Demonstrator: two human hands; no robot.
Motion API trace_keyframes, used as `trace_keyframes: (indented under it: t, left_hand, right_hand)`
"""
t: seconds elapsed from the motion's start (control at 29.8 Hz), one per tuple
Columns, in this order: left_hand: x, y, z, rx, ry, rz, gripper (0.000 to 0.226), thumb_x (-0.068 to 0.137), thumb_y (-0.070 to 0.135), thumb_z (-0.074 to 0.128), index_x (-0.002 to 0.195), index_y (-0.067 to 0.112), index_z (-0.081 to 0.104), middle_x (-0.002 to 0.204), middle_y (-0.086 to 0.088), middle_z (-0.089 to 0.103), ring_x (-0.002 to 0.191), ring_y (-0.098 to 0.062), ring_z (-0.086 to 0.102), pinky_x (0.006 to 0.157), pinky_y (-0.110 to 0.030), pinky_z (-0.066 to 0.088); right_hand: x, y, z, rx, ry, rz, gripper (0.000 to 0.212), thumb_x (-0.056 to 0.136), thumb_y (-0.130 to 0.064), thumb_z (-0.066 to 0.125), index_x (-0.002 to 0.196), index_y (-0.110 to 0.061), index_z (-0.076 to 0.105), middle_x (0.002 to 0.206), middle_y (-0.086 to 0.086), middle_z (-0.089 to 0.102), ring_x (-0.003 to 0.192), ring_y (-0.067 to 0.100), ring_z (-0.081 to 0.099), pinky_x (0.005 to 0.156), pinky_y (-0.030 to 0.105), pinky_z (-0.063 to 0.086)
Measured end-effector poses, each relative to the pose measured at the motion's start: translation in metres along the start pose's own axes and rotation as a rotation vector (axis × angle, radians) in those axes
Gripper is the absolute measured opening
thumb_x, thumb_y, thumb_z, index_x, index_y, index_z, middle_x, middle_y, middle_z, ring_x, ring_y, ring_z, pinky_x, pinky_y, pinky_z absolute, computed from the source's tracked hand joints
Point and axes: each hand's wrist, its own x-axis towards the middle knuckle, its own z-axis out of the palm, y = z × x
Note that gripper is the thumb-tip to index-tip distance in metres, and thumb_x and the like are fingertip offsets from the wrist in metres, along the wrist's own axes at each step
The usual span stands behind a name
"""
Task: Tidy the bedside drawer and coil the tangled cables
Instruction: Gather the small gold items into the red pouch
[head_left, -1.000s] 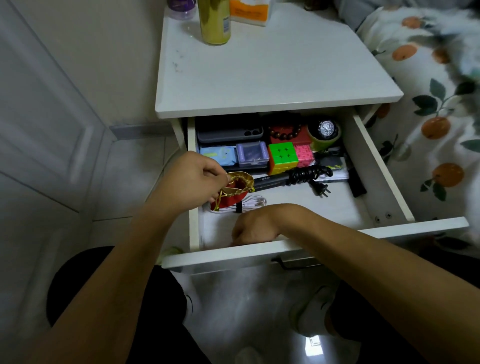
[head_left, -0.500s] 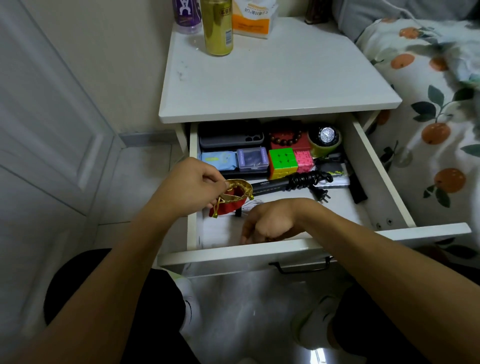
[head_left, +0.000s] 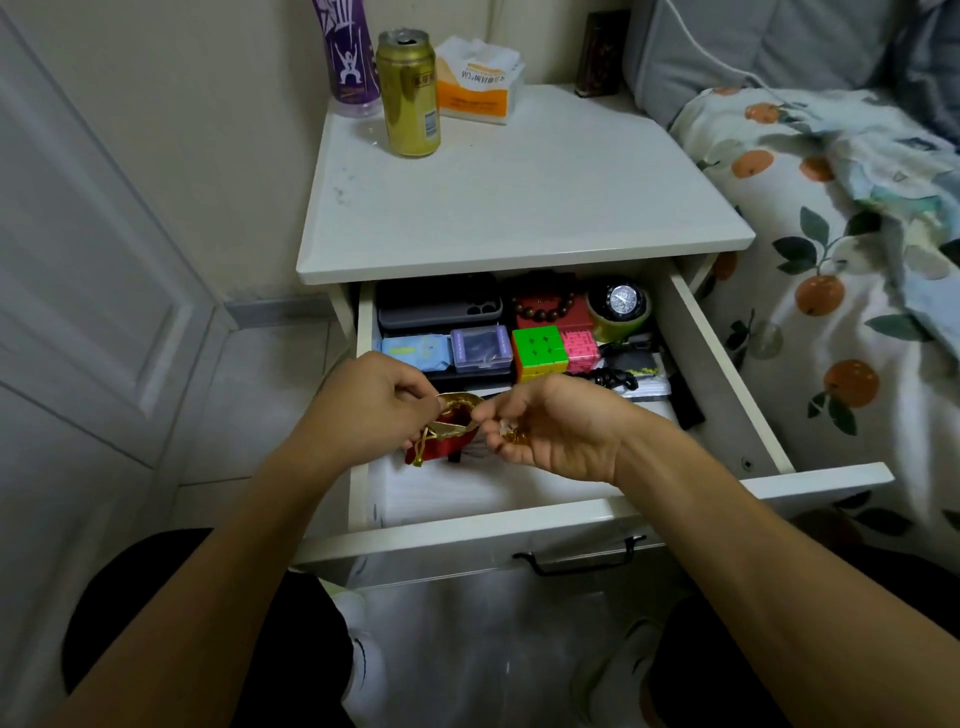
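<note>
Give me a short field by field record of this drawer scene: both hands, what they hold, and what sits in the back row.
left hand: pinches the gold rim of the red fabric drawstring pouch
right hand: holds small amber and clear items, too small to identify, at the pouch mouth
drawer: white wooden drawer, pulled open
back row: dark phone case, brown bead bracelet, black wristwatch
in front of those: multicoloured puzzle cube
</note>
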Motion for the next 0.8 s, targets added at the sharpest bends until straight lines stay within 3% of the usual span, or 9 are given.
trace_keyframes:
  t: [0.2,0.4,0.57,0.7,0.8]
  left_hand:
    - [-0.001,0.013,0.012,0.048,-0.018,0.026,0.023,0.088,0.016,0.067,0.072,0.031,0.072,0.064,0.000,0.071,0.059,-0.017,0.068,0.066,-0.041,0.060]
    - [-0.002,0.023,0.017,0.033,0.005,0.009,0.015,0.088,0.017,0.067,0.078,0.022,0.077,0.064,0.001,0.071,0.062,-0.019,0.068,0.066,-0.042,0.060]
    - [-0.003,0.026,0.020,0.043,0.030,-0.008,0.016,0.087,0.015,0.065,0.078,0.018,0.078,0.057,0.006,0.067,0.056,-0.018,0.066,0.064,-0.041,0.060]
    - [-0.004,0.027,0.021,0.033,0.027,-0.022,0.016,0.088,0.018,0.065,0.079,0.017,0.078,0.059,0.008,0.068,0.060,-0.018,0.067,0.066,-0.042,0.060]
    - [-0.005,0.027,0.020,0.021,0.025,-0.025,0.017,0.088,0.017,0.064,0.080,0.015,0.078,0.061,0.010,0.067,0.063,-0.016,0.068,0.068,-0.042,0.060]
  right_hand:
    - [-0.016,-0.012,0.003,0.220,0.084,-0.080,0.034,0.101,-0.011,0.039,0.098,0.014,0.062,0.085,0.023,0.069,0.071,0.032,0.072,0.064,0.033,0.062]
    - [-0.021,-0.016,0.011,0.121,0.210,-0.044,0.039,0.103,-0.019,0.038,0.121,0.013,0.051,0.122,0.031,0.057,0.105,0.039,0.066,0.073,0.037,0.061]
    - [-0.024,-0.016,0.018,0.094,0.234,-0.016,0.042,0.103,-0.021,0.041,0.130,0.010,0.046,0.130,0.029,0.050,0.113,0.039,0.058,0.082,0.038,0.056]
    - [-0.025,-0.019,0.025,0.083,0.230,0.000,0.049,0.103,-0.026,0.042,0.126,0.017,0.044,0.129,0.027,0.049,0.097,0.030,0.059,0.084,0.037,0.053]
    - [-0.027,-0.019,0.029,0.055,0.210,0.023,0.058,0.103,-0.031,0.042,0.133,0.019,0.038,0.133,0.030,0.048,0.115,0.035,0.056,0.095,0.038,0.048]
